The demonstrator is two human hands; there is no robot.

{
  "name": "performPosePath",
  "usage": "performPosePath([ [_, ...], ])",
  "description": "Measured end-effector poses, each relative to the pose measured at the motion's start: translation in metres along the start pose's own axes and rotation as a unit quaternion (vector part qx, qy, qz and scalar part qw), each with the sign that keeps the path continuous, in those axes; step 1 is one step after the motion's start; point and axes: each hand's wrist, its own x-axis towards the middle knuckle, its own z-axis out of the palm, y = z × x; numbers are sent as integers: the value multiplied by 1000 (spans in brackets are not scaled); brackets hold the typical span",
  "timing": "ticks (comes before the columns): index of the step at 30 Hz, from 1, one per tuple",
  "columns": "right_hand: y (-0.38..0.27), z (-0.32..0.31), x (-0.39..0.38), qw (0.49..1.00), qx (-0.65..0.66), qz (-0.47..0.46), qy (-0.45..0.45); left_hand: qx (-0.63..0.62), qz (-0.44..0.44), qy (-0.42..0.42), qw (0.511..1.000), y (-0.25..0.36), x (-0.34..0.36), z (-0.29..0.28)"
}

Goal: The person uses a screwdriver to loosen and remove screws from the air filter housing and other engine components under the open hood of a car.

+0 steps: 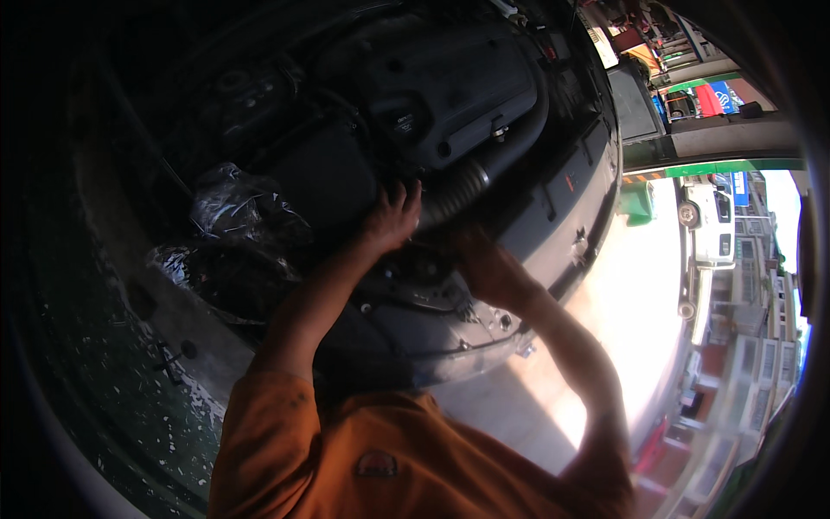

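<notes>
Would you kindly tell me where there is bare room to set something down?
The sunlit floor between the car and white vehicle looks bare, as does most of the engine cover, bordered by the ribbed hose. It's crowded around the left hand, right hand and crumpled plastic.

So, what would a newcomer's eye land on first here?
The orange cloth shirt at the bottom probably strikes first, then the bare left fingers near a ribbed dark hose mid-picture. Crumpled clear plastic sheeting glints at left; a white truck, pictured sideways, stands out at right.
</notes>
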Motion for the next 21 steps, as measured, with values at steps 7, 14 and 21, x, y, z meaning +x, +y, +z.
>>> performPosePath([
  [7,-5,-21,-10,1000,6,19,21,-13,20,-31,999,-5,-2,-17],
  [14,-15,-31,-8,998,20,28,44,-62,23,-14,998,-10,-4,-18],
  [21,-19,-29,-8,999,7,25,42,-75,12,6,997,-9,-3,-16],
])
